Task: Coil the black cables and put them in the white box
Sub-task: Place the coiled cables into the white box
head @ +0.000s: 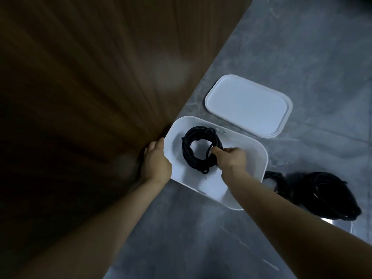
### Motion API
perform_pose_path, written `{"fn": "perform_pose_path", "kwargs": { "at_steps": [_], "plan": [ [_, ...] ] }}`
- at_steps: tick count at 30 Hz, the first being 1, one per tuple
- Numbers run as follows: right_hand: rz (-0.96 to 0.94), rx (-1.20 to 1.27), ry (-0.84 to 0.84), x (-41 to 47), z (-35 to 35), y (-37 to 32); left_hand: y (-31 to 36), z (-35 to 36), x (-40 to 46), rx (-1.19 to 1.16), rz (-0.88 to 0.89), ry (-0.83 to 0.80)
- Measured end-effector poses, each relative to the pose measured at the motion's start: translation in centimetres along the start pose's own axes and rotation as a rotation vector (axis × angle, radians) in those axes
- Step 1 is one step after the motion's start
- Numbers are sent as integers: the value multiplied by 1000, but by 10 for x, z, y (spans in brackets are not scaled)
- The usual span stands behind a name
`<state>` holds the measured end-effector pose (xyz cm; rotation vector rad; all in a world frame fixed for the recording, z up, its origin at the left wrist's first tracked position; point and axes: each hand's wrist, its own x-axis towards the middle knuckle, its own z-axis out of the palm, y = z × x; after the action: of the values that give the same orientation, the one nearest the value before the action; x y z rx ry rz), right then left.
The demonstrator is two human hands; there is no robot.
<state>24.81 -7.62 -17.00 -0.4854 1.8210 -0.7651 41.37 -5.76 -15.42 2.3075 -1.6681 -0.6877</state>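
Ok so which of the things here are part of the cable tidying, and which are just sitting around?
Part of the job:
coiled cable, held in the right hand
white box, steadied by the left hand
loose black cables on the floor to the right of the box

Just lying about:
white lid, beyond the box
wooden panel on the left

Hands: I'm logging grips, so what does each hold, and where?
Right hand grips the coiled cable at its right side; left hand grips the box rim's left edge.
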Motion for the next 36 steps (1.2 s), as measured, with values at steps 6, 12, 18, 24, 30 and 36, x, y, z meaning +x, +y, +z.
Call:
{"fn": "perform_pose_path", "kwargs": {
  "at_steps": [6, 12, 18, 24, 30, 36],
  "plan": [
    [-4, -36, 91, 14, 7, 3, 17, 12, -15, -149, -20, 61],
    [-8, -98, 135, 12, 19, -7, 11, 9, -10, -94, 18, 26],
    [-42, -186, -90, 11, -1, -12, 7, 5, -7, -50, 34, -50],
    [-145, -242, -160, 7, -49, -24, 27, -1, -15, 11, 49, -36],
    [-356, -393, 48, -2, -150, -34, 111, 22, -38, 13, 386, -93],
    [-276, -659, 150, -1, -256, 2, 175, 79, -87, 128, 703, -333]
  ]
}}
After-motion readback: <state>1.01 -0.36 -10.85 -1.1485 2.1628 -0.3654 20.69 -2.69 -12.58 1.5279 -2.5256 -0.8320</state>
